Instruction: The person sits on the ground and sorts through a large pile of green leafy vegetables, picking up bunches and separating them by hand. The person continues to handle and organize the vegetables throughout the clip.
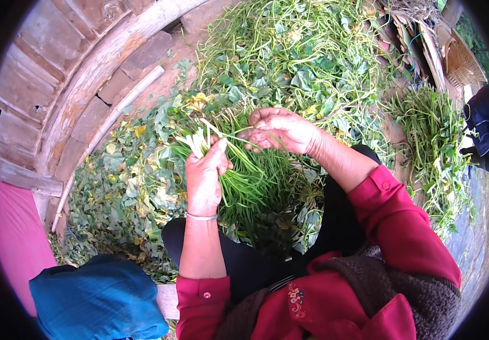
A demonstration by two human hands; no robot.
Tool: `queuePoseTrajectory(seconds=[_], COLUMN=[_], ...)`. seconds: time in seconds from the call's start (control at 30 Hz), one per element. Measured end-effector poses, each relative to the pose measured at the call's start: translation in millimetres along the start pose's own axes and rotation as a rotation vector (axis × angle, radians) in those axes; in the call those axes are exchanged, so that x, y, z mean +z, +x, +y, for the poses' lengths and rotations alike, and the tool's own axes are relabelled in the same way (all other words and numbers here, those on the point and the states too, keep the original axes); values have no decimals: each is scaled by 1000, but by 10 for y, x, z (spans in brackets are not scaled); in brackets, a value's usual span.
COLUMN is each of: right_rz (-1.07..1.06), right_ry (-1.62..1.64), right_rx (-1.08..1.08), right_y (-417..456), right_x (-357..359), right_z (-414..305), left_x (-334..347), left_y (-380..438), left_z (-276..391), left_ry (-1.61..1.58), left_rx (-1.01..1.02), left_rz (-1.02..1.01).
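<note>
My left hand (205,180) is closed around a bunch of chive-like greens (244,185), whose pale, cut-looking ends (196,143) stick up past the thumb. The blades fan down to the right, below my fingers. Close by on the right, my right hand (285,129) pinches a thin green blade (244,128) between thumb and fingers, apart from the bunch. Under both hands more of these long greens (276,182) lie on a bed of leaves, with their root ends (231,111) towards the far side.
A large heap of leafy vines (287,55) spreads ahead, with wilted leaves (129,191) to the left. A bamboo pole (112,112) lies along the wooden wall (53,46). Further vines (429,157) and a woven basket (461,61) are at right. Blue cloth (95,297) sits at lower left.
</note>
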State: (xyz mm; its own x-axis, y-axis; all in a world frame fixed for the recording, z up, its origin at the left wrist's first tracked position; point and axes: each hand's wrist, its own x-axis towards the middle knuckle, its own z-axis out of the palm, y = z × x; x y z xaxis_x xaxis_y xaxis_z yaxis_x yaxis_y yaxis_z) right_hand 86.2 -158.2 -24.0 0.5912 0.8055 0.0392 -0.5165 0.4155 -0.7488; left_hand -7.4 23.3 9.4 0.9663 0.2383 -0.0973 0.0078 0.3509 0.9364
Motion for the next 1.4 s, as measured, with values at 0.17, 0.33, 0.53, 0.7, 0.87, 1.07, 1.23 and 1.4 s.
queuePoseTrajectory(seconds=[0.17,0.33,0.53,0.7,0.87,1.07,1.23,1.4], right_rz=[222,285,141,122,104,180,304,515], right_ry=[-866,-619,-600,-685,-773,-581,-324,-1180], right_rx=[-17,-65,-40,-1,26,-20,-272,141], right_y=[-27,-11,-14,-53,-78,-119,-357,-652], right_x=[-292,123,223,161,158,104,-244,-652], right_z=[-31,-98,-76,-149,-205,-285,-693,-948], left_x=[-63,-18,65,108,95,56,8,18], left_y=[-13,-33,-58,-55,-54,-41,-29,6], left_z=[171,92,-33,-66,-59,-50,7,10], left_ry=[-121,78,199,238,280,296,199,172], left_rx=[-15,-101,-167,-203,-223,-224,-177,-151], left_rz=[-51,-40,-98,-115,-92,-107,-93,-51])
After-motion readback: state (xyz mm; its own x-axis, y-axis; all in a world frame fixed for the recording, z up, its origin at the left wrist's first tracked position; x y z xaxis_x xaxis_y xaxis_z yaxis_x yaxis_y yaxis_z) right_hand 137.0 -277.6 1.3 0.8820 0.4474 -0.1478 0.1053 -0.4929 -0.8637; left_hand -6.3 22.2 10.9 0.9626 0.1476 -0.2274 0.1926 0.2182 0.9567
